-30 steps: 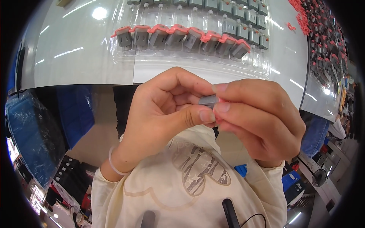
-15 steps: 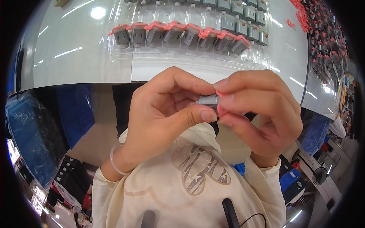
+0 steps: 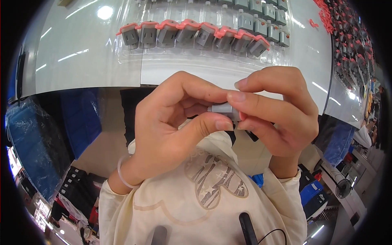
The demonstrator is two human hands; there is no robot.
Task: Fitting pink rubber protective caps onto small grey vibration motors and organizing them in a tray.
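Between my two hands, in front of my chest, is a small grey electric motor [image 3: 223,108] with a pinkish-red plastic cap [image 3: 242,116] at its right end. The thumb and index finger of my left hand [image 3: 175,110] pinch the motor's body, its white geared shaft end turned toward the palm. My right hand [image 3: 281,110] has its fingers and thumb on the capped end, partly hiding the cap. Beyond my hands, a clear plastic tray [image 3: 163,57] holds a front row of tilted motors [image 3: 188,34] with red caps and several uncapped motors [image 3: 261,26] behind.
Loose red caps [image 3: 324,16] lie in a heap at the far right of the white table [image 3: 94,65], with one stray cap [image 3: 313,23] nearby. More capped motors [image 3: 351,61] fill trays at the right edge. Blue plastic-wrapped items [image 3: 36,147] stand at left.
My right index finger has moved onto the motor's top, and the middle of my right hand has shifted slightly up and left. My left hand keeps its pinch on the motor.
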